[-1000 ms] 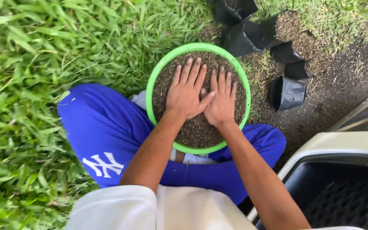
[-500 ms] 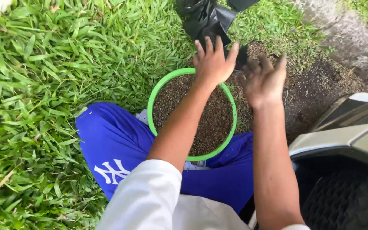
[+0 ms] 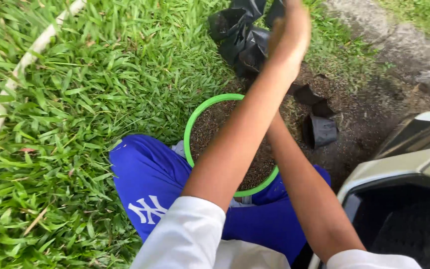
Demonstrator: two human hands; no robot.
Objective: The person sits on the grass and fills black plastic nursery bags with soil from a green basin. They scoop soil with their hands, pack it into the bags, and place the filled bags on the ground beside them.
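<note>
Left hand point(image 3: 288, 31) is up at 12 o'clock of the green-rimmed sieve point(image 3: 201, 113), motion-blurred, over the black nursery bags point(image 3: 240, 35). Can't tell how far the fingers are spread, or whether it has hold of anything. Right hand is hidden behind the left forearm; only the right forearm point(image 3: 304, 194) shows, running up from 5 o'clock toward the sieve. Its grip can't be judged either.

Sieve sits on the lap, resting on the blue shorts point(image 3: 150, 179), rim tilted slightly toward the viewer. It's filled with dark brown soil point(image 3: 210, 127), near the rim as far as visible. Neither hand can be seen steadying it.

Risks as I see them:
- Sieve is balanced on the legs with no visible hand on the rim. Any leg shift or an elbow knock from the left arm crossing over it likely tips soil onto the shorts and the grass point(image 3: 100, 79).
- Left hand looks fast and close to the bag pile at 12 o'clock. It could drag several bags at once or scatter them.
- Small black pots point(image 3: 319, 130) at 3 o'clock of the sieve stand on loose soil, near the right forearm. A sweep could topple them.
- Grey moulded tray or cart edge point(image 3: 414, 149) at 4 o'clock crowds the right elbow.
- White hose or pipe point(image 3: 6, 94) at 9 o'clock is well apart, no concern.
</note>
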